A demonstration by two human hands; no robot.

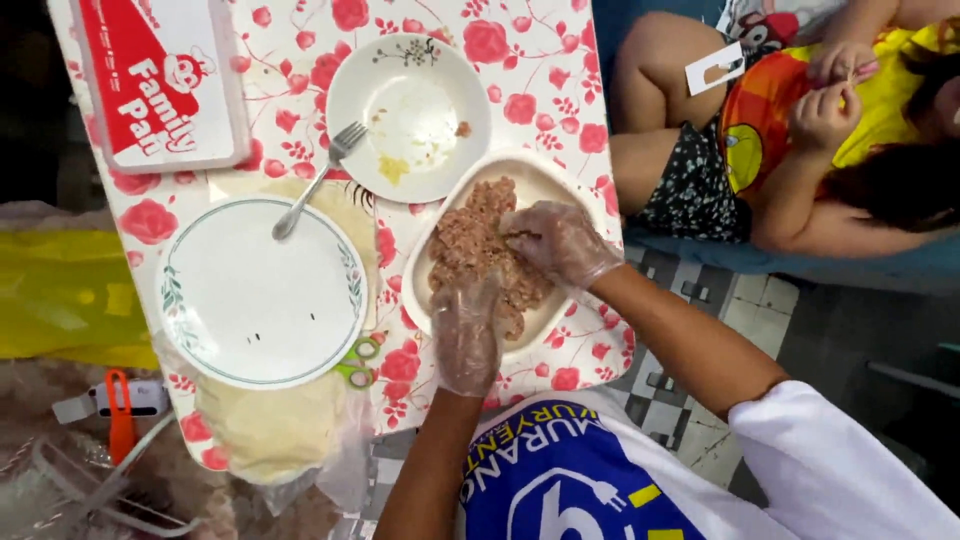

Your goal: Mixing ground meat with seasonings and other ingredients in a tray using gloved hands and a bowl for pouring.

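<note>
Item: minced meat [478, 245], a pinkish-brown heap that fills most of an oval cream dish [420, 262].
Location: the dish sits on the table [545, 75], just beside a large empty plate [262, 290] with a green rim.
Left hand [466, 335]: gloved in thin clear plastic; we lay it flat on the near end of the meat, fingers loose and spread, grasping nothing.
Right hand [558, 240]: gloved alike; our fingertips curl into the heap's far side, pinching a little of the meat.
Handling: we judge it soft, moist, sticky, light in small lumps; it will smear and crumble, not lift whole.
Hold: we judge it best scooped from the heap's edge with cupped fingers.
Nearby: a fork [318, 182] bridging the empty plate and a smeared small plate [408, 115]; green scissors [358, 362]; a bag of round pale wrappers [272, 430].
</note>
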